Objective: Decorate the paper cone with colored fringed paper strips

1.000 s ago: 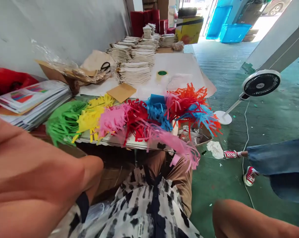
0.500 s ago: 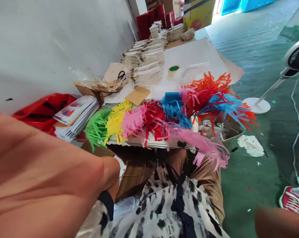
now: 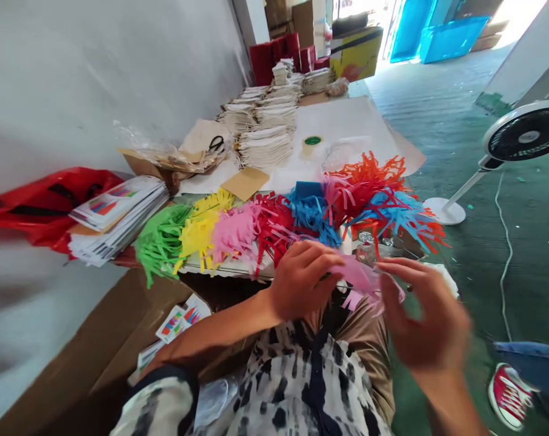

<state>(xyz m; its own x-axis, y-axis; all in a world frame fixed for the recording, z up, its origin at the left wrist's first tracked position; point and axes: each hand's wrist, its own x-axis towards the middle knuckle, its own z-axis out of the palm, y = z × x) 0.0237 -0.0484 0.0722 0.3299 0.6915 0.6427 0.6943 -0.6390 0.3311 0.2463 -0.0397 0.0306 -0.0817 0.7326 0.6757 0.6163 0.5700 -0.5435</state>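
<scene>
papery pink fringe (image 3: pixel 360 275), glossy red plastic bag (image 3: pixel 49 200)

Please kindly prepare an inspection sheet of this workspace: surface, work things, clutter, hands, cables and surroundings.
Surface: table under a white sheet.
Work things: pink fringed strip at the near edge; colourful fringed bundles in a row behind.
Clutter: scissors, tape roll, stack of printed papers.
Hands: left hand at the strip, grip unclear; right hand at its other end, blurred, contact unclear.
Cables: white cord on the floor.
Surroundings: standing fan; another person's red shoe.
</scene>
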